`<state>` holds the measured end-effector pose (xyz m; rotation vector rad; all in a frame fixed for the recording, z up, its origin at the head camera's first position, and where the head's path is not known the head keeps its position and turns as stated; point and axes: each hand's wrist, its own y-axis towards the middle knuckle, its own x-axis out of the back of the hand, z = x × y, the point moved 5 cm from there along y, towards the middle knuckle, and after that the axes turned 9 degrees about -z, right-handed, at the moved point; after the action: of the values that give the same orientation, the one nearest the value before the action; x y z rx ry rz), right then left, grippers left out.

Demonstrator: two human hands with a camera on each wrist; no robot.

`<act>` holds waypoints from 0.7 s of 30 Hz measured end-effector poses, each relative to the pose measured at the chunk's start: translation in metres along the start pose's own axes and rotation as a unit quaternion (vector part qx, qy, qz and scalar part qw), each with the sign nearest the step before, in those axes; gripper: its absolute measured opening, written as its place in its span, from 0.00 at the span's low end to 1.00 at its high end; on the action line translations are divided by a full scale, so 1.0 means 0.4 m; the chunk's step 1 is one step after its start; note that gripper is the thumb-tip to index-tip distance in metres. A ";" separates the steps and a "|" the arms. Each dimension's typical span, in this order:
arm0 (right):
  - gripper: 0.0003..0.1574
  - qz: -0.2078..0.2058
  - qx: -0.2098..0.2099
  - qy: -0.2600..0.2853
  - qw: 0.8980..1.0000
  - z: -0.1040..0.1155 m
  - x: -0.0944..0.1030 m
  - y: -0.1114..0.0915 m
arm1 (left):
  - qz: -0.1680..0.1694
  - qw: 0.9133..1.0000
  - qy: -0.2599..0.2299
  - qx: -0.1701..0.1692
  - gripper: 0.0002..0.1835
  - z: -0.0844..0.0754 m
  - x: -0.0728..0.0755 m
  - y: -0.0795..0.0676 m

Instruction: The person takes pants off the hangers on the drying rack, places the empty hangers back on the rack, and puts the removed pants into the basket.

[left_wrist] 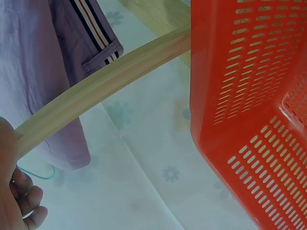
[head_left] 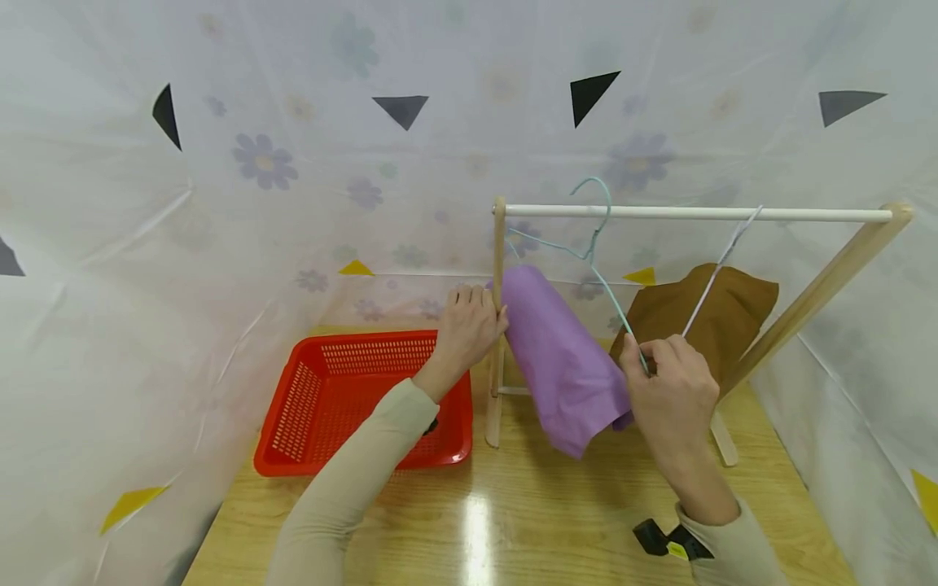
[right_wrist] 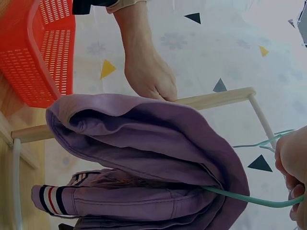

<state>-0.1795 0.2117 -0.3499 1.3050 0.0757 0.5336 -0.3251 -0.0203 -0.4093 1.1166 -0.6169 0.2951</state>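
Left hand (head_left: 469,325) grips the wooden rack's upright post (head_left: 498,268), beside the red basket (head_left: 352,399). Purple garment (head_left: 560,358) hangs on the teal hanger (head_left: 597,244), between the hands. Right hand (head_left: 670,391) pinches the hanger's lower arm beside the garment.

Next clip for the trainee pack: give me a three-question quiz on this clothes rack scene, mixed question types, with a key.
1. True or false: the left hand grips the wooden upright of the clothes rack.
2. Multiple choice: the right hand pinches the end of which thing? A) the teal wire hanger B) the white hanger C) the red basket
3. Fill in: the garment on the teal hanger is ____ in colour, and the one hanging behind it is ____.

Key
1. True.
2. A.
3. Purple garment; brown garment.
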 end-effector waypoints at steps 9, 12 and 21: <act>0.19 -0.009 -0.001 0.003 1.000 -0.016 0.035 -0.013 | 0.007 1.000 -0.004 -0.004 0.23 -0.005 -0.002 0.002; 0.20 -0.009 -0.002 0.006 1.000 -0.017 0.043 -0.019 | 0.002 1.000 0.001 -0.006 0.22 -0.005 0.000 0.003; 0.21 -0.016 -0.017 0.025 0.999 -0.024 0.064 -0.032 | 0.002 1.000 0.000 -0.005 0.22 0.001 0.003 0.001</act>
<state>-0.1562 0.2290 -0.3583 1.2565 0.1285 0.5383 -0.3246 -0.0207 -0.4083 1.1055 -0.6195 0.2948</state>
